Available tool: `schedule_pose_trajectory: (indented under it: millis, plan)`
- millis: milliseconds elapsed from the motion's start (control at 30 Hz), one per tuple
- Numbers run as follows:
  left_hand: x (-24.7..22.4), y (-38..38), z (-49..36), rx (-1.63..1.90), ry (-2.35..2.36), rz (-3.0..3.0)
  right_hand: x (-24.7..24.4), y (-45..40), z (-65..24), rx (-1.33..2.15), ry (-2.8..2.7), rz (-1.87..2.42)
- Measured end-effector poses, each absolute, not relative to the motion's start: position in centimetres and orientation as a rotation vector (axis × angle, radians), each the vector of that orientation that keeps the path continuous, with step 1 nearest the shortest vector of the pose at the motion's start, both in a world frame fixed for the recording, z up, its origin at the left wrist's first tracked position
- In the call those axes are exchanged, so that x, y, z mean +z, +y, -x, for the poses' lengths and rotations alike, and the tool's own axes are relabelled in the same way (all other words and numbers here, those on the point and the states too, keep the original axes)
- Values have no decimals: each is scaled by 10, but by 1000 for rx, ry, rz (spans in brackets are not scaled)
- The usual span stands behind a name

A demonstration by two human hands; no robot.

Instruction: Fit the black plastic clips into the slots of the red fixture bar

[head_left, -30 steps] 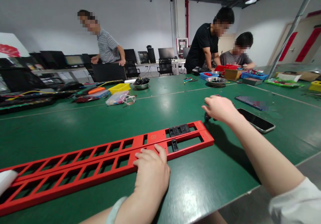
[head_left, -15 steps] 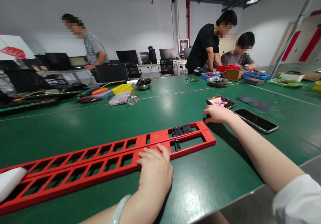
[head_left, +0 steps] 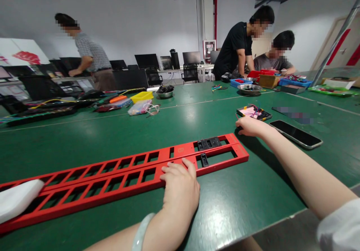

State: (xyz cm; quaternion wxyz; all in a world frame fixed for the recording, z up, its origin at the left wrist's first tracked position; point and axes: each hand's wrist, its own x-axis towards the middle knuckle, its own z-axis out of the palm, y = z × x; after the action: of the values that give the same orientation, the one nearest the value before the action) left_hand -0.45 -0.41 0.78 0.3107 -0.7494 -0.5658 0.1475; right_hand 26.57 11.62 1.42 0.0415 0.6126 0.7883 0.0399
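Left hand rests loosely open on the red frame; right hand curls past its right end, grip unclear!

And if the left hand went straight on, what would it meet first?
The left hand seems to be touching the red frame, so that comes first; beyond lies green tabletop, though depth is unclear.

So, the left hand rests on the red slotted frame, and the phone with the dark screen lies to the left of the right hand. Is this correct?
Not quite: in the head view, the phone lies to the right of the right hand. The left hand does rest on the red slotted frame.
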Motion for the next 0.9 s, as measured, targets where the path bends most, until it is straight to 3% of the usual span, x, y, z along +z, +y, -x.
schedule_pose_trajectory:
  millis: [167,333,467,900]
  plan:
    - [8,-3,4,403,-1507,1986,34,95,-242,318,2753,-2053]
    - [7,-4,4,408,-1512,1992,36,66,-193,-274,3354,-1442]
    - [7,-4,3,414,-1539,1992,27,59,-174,-499,3397,-1210]
    - [7,-4,4,416,-1544,2014,26,55,-172,-662,3255,-1302]
